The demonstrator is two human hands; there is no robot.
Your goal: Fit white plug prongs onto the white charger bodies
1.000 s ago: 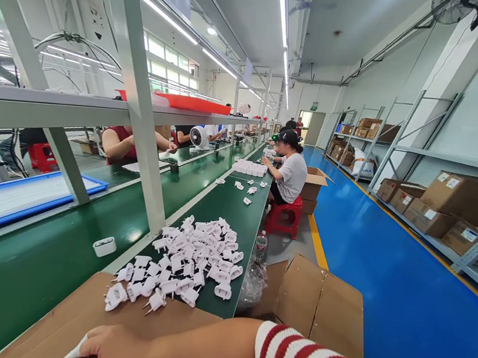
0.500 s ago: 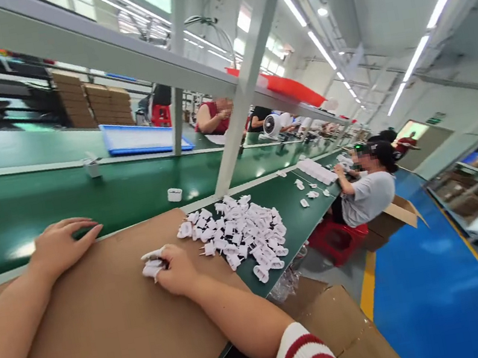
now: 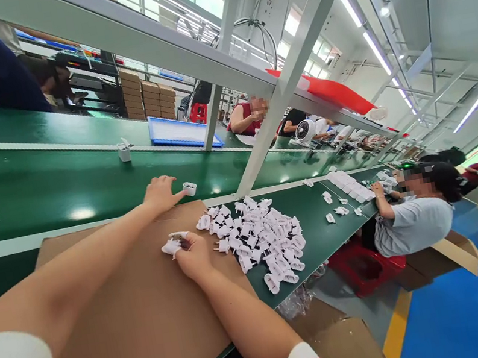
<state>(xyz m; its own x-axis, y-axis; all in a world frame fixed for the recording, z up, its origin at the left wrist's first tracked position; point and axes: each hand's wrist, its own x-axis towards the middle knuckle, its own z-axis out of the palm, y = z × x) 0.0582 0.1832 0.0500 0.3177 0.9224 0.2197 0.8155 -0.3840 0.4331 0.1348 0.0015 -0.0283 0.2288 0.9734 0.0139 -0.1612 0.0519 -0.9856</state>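
Note:
My left hand (image 3: 161, 193) reaches over the green belt with its fingers apart. Its thumb is at or very near a small white plastic housing (image 3: 190, 188); whether they touch I cannot tell. Above the brown cardboard sheet (image 3: 120, 321), my right hand (image 3: 193, 255) is closed on a white plastic piece (image 3: 170, 247), partly hidden by the fingers; its exact kind does not show. Just right of that hand, a heap of white plug adapters (image 3: 259, 230), some with pins showing, covers part of the green table.
Farther back on the belt stands another white housing (image 3: 124, 152). A blue-rimmed tray (image 3: 185, 132) lies beyond it. A slanting metal post (image 3: 262, 150) rises behind the heap. To the right, a co-worker in a grey shirt (image 3: 414, 223) sits on a red stool (image 3: 364, 268).
My left hand has moved right and forward to the small housing on the belt. My right hand keeps its white piece near the heap. The camera view has turned left.

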